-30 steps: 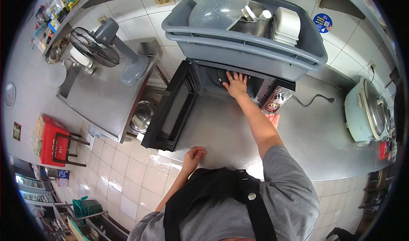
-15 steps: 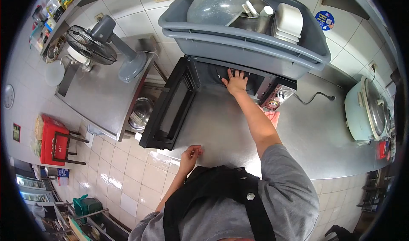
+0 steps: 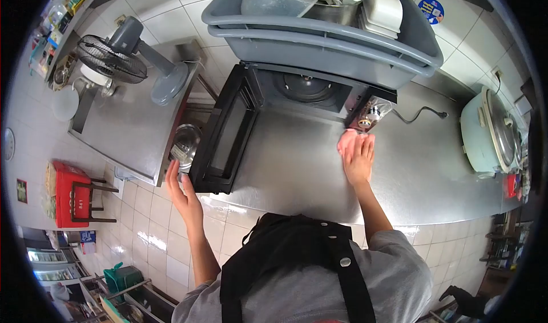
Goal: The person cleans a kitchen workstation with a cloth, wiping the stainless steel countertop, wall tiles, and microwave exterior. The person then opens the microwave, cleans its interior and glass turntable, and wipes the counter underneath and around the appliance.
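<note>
My right hand is on a bunched pink cloth at the microwave's front right corner; its fingers lie over the cloth and the thumb is hidden. The black microwave has its door swung wide to the left. Inside, the round dark turntable area shows. My left hand is raised just left of the door's lower end, fingers stretched and apart, holding nothing.
Stacked grey tubs with bowls and a pot rest on top of the microwave. A fan stands on the left steel table. A pale cooker sits at the right of the steel counter. A loose plug lies there.
My right hand has come out of the microwave and moved down right onto the cloth, which is now more bunched. My left hand has opened and moved left and up. The view has shifted slightly.
</note>
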Available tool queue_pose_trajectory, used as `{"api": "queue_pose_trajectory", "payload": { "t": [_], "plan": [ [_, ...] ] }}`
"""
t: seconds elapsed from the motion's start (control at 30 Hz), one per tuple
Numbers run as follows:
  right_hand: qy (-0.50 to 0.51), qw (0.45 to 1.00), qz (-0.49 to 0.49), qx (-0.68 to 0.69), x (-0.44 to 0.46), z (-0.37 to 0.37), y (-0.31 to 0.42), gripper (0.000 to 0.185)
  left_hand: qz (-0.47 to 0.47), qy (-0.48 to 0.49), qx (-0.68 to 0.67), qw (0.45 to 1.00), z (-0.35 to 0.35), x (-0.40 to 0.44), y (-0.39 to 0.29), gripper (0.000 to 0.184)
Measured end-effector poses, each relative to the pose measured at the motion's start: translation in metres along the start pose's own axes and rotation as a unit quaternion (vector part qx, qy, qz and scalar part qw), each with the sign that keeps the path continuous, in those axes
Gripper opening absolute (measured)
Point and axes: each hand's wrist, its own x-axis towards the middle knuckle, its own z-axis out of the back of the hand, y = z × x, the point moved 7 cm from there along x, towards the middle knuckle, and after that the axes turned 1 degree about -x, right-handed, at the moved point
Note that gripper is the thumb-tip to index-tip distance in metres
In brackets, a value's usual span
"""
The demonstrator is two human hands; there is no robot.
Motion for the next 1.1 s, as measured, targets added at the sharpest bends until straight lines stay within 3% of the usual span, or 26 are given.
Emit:
{"api": "queue_pose_trajectory", "payload": {
  "t": [0.03,0.07,0.13,0.2,0.27,0.33,0.4,0.47,0.5,0.57,0.6,0.63,0.67,0.77,0.8,0.83,0.87,0.9,0.93,0.97,1.03,1.1],
  "plan": [
    [-0.018,0.999,-0.047,-0.014,-0.009,-0.016,-0.013,0.051,0.041,0.059,-0.053,0.996,-0.011,-0.001,0.016,0.036],
    [0.085,0.993,-0.023,-0.082,-0.009,-0.034,0.003,0.060,0.033,0.095,-0.066,0.993,-0.019,-0.002,0.023,0.041],
    [0.168,0.981,0.039,-0.086,-0.022,-0.043,0.057,0.061,0.032,0.097,-0.070,0.992,-0.022,-0.006,0.029,0.040],
    [0.238,0.943,0.212,-0.097,-0.031,-0.062,0.116,0.062,0.036,0.086,-0.083,0.992,-0.023,-0.008,0.028,0.040],
    [0.079,0.979,0.182,0.052,0.007,-0.077,0.121,0.058,0.026,0.095,-0.078,0.992,-0.024,-0.009,0.029,0.040],
    [0.050,0.991,0.099,0.068,0.055,-0.101,0.127,0.052,0.020,0.108,-0.073,0.991,-0.022,-0.014,0.028,0.039],
    [0.218,0.962,0.142,-0.084,0.082,-0.141,0.173,0.049,0.044,0.116,-0.092,0.988,-0.023,-0.011,0.026,0.037],
    [0.319,0.908,0.273,-0.006,0.053,-0.107,0.229,0.046,0.057,0.135,-0.117,0.982,-0.022,-0.013,0.028,0.036],
    [0.168,0.917,0.361,-0.027,0.027,-0.104,0.244,0.041,0.075,0.150,-0.141,0.976,-0.023,-0.016,0.030,0.035],
    [0.015,0.881,0.456,-0.125,-0.038,-0.085,0.254,0.039,0.079,0.177,-0.190,0.963,-0.022,-0.022,0.025,0.033],
    [0.050,0.892,0.446,-0.058,-0.067,-0.068,0.240,0.041,0.090,0.199,-0.238,0.946,-0.026,-0.026,0.023,0.031],
    [0.084,0.897,0.433,0.010,-0.096,-0.050,0.226,0.043,0.085,0.211,-0.245,0.942,-0.030,-0.033,0.025,0.031],
    [0.135,0.892,0.371,0.220,-0.119,-0.033,0.197,0.047,0.092,0.242,-0.285,0.923,-0.040,-0.042,0.029,0.029],
    [0.171,0.904,0.291,0.263,-0.153,0.021,0.101,0.051,0.132,0.373,-0.379,0.836,-0.075,-0.069,0.014,0.026],
    [0.210,0.908,0.240,0.273,-0.156,0.026,0.059,0.050,0.077,0.411,-0.391,0.820,-0.091,-0.072,-0.005,0.027],
    [0.150,0.951,0.163,0.216,-0.156,0.033,0.016,0.043,0.021,0.447,-0.401,0.800,-0.108,-0.076,-0.027,0.028],
    [0.175,0.978,0.030,0.107,-0.159,0.029,-0.034,0.034,0.027,0.479,-0.412,0.775,-0.127,-0.079,-0.046,0.030],
    [0.087,0.991,-0.056,0.089,-0.156,0.051,-0.076,0.030,0.032,0.509,-0.422,0.750,-0.146,-0.082,-0.067,0.032],
    [-0.004,0.986,-0.141,0.085,-0.157,0.075,-0.118,0.028,0.021,0.506,-0.433,0.746,-0.164,-0.082,-0.089,0.034],
    [-0.115,0.964,-0.236,-0.043,-0.160,0.101,-0.139,0.023,0.011,0.501,-0.444,0.743,-0.183,-0.082,-0.108,0.036],
    [-0.153,0.943,-0.293,-0.049,-0.160,0.100,-0.181,0.020,-0.024,0.481,-0.449,0.753,-0.227,-0.082,-0.136,0.030],
    [-0.187,0.893,-0.397,-0.103,-0.165,0.090,-0.209,0.021,-0.103,0.468,-0.317,0.818,-0.263,-0.074,-0.163,0.024]
  ]
}}
